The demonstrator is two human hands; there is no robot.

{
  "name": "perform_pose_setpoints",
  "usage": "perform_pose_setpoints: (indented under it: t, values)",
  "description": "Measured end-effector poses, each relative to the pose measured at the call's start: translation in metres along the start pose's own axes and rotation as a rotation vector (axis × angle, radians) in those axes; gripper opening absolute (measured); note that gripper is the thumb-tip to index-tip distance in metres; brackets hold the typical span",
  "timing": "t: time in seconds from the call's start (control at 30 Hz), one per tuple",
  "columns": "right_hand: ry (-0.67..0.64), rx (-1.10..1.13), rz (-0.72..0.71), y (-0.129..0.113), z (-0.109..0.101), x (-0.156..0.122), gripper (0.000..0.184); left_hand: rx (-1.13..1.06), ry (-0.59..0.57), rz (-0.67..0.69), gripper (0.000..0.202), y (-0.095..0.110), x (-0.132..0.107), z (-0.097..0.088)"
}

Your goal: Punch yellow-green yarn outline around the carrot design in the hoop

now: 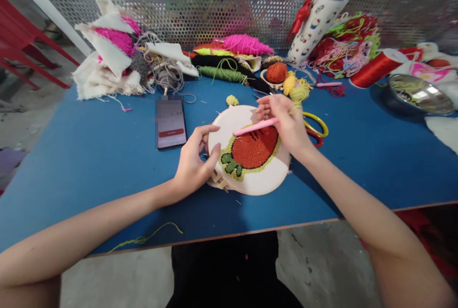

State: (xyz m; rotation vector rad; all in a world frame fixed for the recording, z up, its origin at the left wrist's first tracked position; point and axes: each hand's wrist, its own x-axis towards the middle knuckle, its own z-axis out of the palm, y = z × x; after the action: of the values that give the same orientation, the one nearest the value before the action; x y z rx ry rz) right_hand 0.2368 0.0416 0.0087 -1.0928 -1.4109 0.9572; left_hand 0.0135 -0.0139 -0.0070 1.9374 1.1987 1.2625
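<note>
A round embroidery hoop (263, 181) stretches white cloth with a red carrot design (250, 149), edged in black and yellow-green, with green leaves at its lower left. My left hand (198, 158) grips the hoop's left rim, thumb on the front and some fingers hidden behind. Between the fingers of my right hand (284, 119) is a pink punch needle (255, 127), slanting down to the left. Its tip meets the cloth by the carrot's upper left edge, though the exact contact is too small to tell. Yellow yarn shows by my right hand.
A phone (171, 124) lies left of the hoop, scissors (317, 129) to its right. Along the back are yarn bundles (246, 45), cloth scraps (114, 55), a tumbler (317, 26), a red thread spool (377, 68) and a metal bowl (418, 96). A perforated metal panel (179, 3) stands behind.
</note>
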Motion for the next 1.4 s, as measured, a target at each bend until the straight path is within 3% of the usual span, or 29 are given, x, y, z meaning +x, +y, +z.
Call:
perform_pose_setpoints:
  t: [0.17,0.3,0.4,0.63,0.8,0.93,1.0,1.07,1.2,1.3,1.4]
  values:
    - [0.075,0.000,0.067,0.009,-0.040,0.029,0.045,0.002,-0.002,-0.006,0.024,0.002,0.000,-0.001]
    - [-0.026,-0.066,0.233,0.011,-0.063,0.039,0.057,0.022,-0.003,-0.012,0.024,0.002,0.001,-0.002]
    - [-0.117,-0.022,0.329,0.007,-0.066,0.041,0.058,0.045,-0.002,-0.014,0.025,0.002,0.002,-0.001]
    - [-0.161,0.013,0.258,-0.002,-0.055,0.036,0.047,0.150,-0.090,-0.018,0.023,0.006,-0.003,-0.004]
    - [-0.346,-0.362,0.334,-0.012,-0.076,0.028,0.054,0.403,-0.141,0.047,0.011,0.001,0.002,-0.015]
    - [-0.351,-0.753,0.313,-0.026,-0.102,0.021,0.052,0.471,-0.204,0.123,0.011,-0.004,0.016,-0.017]
    - [-0.390,-0.767,0.190,-0.031,-0.104,0.018,0.042,0.460,-0.243,0.165,0.013,-0.002,0.022,-0.013]
    - [-0.501,-0.644,0.099,-0.034,-0.099,0.016,0.036,0.448,-0.259,0.217,0.015,0.002,0.028,-0.005]
    - [-0.732,-0.500,0.058,-0.031,-0.085,0.013,0.030,0.419,-0.312,0.277,0.017,0.011,0.041,0.020]
    - [-0.726,-0.487,0.090,-0.031,-0.085,0.013,0.025,0.415,-0.352,0.268,0.019,0.014,0.050,0.039]
    - [-0.628,-0.454,0.107,-0.035,-0.092,0.014,0.028,0.430,-0.396,0.274,0.016,0.013,0.056,0.051]
